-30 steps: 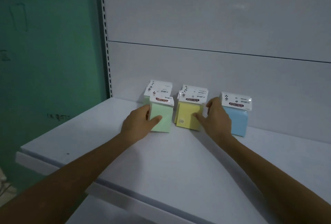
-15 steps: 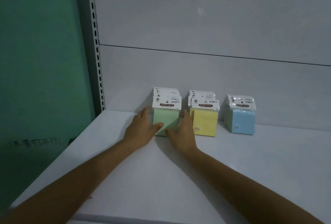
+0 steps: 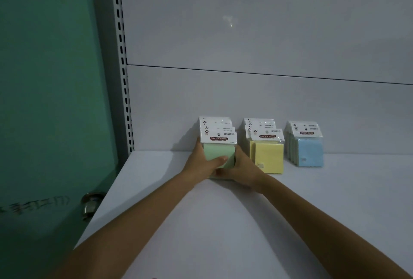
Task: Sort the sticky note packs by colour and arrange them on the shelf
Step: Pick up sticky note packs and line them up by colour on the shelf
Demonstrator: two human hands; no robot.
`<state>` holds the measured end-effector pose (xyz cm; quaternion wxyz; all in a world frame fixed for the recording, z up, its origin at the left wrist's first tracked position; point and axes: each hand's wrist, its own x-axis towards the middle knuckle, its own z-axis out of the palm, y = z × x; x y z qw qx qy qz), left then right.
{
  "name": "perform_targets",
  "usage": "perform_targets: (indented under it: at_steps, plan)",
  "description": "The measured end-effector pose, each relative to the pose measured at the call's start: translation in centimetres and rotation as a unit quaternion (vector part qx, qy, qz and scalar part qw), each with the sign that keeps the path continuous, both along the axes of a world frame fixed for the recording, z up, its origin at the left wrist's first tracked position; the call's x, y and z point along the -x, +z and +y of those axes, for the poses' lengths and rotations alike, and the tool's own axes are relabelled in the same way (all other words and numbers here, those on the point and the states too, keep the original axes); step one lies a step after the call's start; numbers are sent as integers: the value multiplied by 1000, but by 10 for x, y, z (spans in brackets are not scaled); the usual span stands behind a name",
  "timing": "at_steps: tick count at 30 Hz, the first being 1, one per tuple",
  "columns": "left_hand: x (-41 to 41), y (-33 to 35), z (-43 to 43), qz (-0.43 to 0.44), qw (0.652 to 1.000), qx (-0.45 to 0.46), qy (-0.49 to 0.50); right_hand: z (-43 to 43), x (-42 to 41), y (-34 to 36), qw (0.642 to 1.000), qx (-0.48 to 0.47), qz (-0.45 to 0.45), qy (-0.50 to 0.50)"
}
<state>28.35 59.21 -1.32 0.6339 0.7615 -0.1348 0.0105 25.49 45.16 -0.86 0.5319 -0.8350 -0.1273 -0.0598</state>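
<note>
Left hand (image 3: 199, 162) and right hand (image 3: 244, 168) clasp green packs (image 3: 215, 152) from 9 and 3 o'clock, grips curled round. Likely squaring the stack.

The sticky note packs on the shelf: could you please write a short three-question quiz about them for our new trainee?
1. True or false: the left hand and the right hand both hold the green packs.
2. Fill in: on the shelf, the blue packs stand farthest to the ____.
3. Which packs stand in the middle of the row? A green packs, B yellow packs, C blue packs.
Key: 1 true; 2 right; 3 B.
</note>
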Motion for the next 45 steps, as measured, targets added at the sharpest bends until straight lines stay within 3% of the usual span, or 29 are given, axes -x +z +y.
perform_targets:
  at_steps: [6,13,15,17,19,20,23,27,30,33,38,45]
  plan:
    - [-2,-4,-7,6,998,60,20,-1,-10,-1,999,-35,-17,28]
    - [3,2,-10,7,997,43,71,-10,-12,0,1000,-18,15,-1]
    - [9,8,-7,-47,987,-41,146,-17,-9,8,998,-6,-18,-63]
    - [22,16,-9,-191,949,-119,221,-32,-2,19,986,-22,-85,-140]
    - [42,23,-23,-334,907,-135,217,-52,4,27,967,-33,-165,-191]
    - [50,24,-35,-364,903,-134,185,-63,5,28,958,-36,-191,-211]
    - [61,19,-83,-279,951,-109,78,-97,3,21,949,-53,-177,-256]
    - [43,0,-135,-96,992,-69,52,-124,-2,0,958,-39,-114,-260]
    - [33,0,-153,-70,990,-33,117,-132,-4,-5,965,-33,-95,-241]
    - [28,9,-157,-35,984,-10,173,-134,-8,-9,988,-7,-17,-150]
    - [2,11,-150,98,988,59,101,-127,-15,-7,998,9,-3,-69]
    - [-7,-2,-148,75,993,68,53,-130,-18,-13,990,93,-58,-92]
